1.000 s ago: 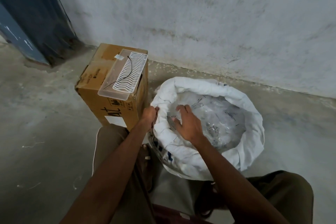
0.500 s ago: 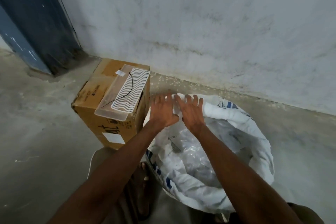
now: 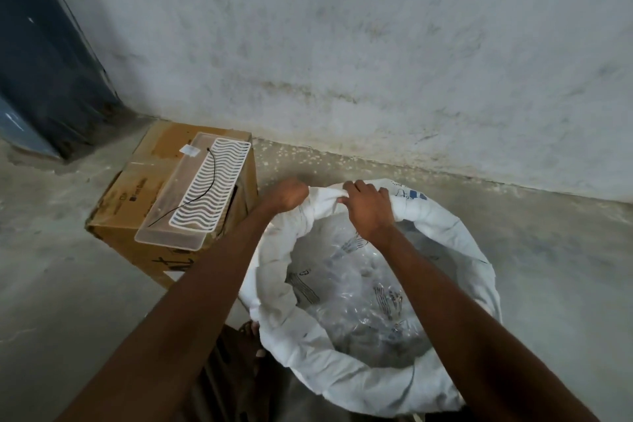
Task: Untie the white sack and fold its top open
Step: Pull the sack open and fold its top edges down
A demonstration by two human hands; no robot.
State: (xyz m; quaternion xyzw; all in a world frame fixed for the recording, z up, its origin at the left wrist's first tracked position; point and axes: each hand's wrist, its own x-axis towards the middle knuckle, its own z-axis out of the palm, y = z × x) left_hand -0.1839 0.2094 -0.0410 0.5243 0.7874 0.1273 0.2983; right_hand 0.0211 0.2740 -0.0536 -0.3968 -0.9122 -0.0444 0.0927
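Both grips curled tight — left hand (image 3: 287, 195), right hand (image 3: 368, 211) — clutching white sack (image 3: 455, 233) rim.

Both the left hand (image 3: 289, 195) and right hand (image 3: 368, 212), flat before, now grip the sack's far rim (image 3: 325, 204).

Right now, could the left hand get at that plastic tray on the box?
Probably yes. The left hand grips the sack rim right beside the box, and nothing stands between it and the tray. It would have to let go of the sack first.
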